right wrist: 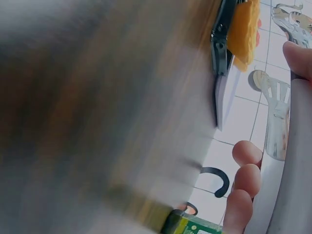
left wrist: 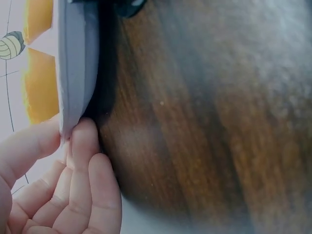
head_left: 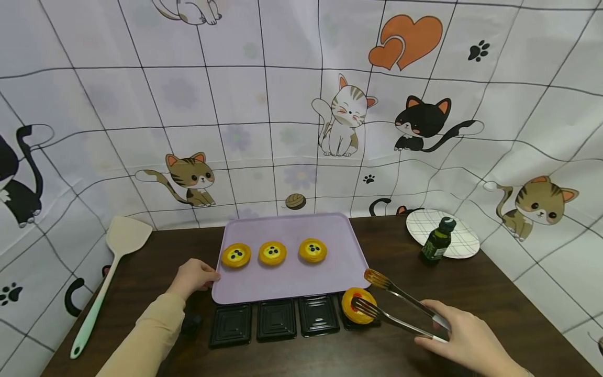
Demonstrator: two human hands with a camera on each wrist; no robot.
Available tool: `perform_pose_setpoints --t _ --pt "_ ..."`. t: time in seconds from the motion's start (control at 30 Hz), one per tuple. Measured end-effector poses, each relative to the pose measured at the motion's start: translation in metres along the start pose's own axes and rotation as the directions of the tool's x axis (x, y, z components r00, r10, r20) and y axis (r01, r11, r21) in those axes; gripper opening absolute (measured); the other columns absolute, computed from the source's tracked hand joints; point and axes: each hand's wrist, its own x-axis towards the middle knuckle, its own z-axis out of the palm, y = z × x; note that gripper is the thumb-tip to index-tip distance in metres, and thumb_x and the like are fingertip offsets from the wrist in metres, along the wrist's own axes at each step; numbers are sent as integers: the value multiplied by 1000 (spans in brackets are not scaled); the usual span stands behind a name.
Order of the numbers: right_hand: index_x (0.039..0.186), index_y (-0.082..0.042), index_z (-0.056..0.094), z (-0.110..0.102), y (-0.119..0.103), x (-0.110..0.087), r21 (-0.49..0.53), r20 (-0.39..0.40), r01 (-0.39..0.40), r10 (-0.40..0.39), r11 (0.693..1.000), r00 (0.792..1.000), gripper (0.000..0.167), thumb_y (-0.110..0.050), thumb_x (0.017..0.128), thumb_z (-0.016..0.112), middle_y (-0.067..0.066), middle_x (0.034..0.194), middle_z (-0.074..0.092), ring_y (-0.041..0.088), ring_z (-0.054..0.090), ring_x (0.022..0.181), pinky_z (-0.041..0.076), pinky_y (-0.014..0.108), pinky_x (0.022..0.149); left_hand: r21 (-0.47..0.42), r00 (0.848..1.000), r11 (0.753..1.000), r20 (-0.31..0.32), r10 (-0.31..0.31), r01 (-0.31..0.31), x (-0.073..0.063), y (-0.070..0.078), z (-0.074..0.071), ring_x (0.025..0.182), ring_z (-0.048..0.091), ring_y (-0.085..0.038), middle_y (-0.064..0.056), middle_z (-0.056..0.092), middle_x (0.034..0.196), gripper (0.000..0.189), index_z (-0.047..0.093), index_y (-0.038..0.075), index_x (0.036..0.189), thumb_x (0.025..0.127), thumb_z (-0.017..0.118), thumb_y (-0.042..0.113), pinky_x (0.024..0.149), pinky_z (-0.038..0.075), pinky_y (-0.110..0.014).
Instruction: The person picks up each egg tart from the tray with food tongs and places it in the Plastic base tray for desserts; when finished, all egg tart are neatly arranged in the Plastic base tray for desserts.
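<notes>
My left hand pinches the left edge of a lilac tray between thumb and fingers, seen close up in the left wrist view. Three yellow tarts with dark berries stand in a row on that tray. Metal tongs with fork-like ends are in my right hand, their arms spread apart. One tong end overlaps a yellow tart with a red topping, which sits on the rightmost black mould; the other end is beyond it, near the tray's right corner. Both tong arms also show in the right wrist view.
Several square black moulds line the tray's near side. A green bottle stands in front of a white plate at the right. At the left lies a spatula. A cat-print sheet covers the wall behind.
</notes>
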Motion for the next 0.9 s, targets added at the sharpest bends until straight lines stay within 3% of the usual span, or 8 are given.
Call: perform_pose_setpoints --t 0.2,0.6,0.9 --pt "115 -21 62 1 -1 23 -16 -80 58 -59 998 995 65 -58 64 79 -14 69 59 0 49 60 38 26 48 -22 1000 1000 -2 -1 1 -2 1 -1 67 66 -19 -12 68 76 26 68 -13 93 83 70 11 65 58 -36" --pt "123 -12 58 7 -9 77 29 46 47 -48 998 998 74 -59 69 74 -5 73 62 7 52 61 40 28 50 -46 1000 999 -2 -16 16 0 -3 1 67 65 -18 -11 68 76 25 69 -11 93 83 70 12 66 58 -36" --pt "121 -12 59 20 -19 109 32 52 114 -115 993 992 70 -57 70 75 -8 66 51 8 44 54 35 26 47 -32 1000 999 -19 -18 18 -2 -1 0 65 64 -17 -10 67 74 24 69 -11 92 83 70 10 65 58 -35"
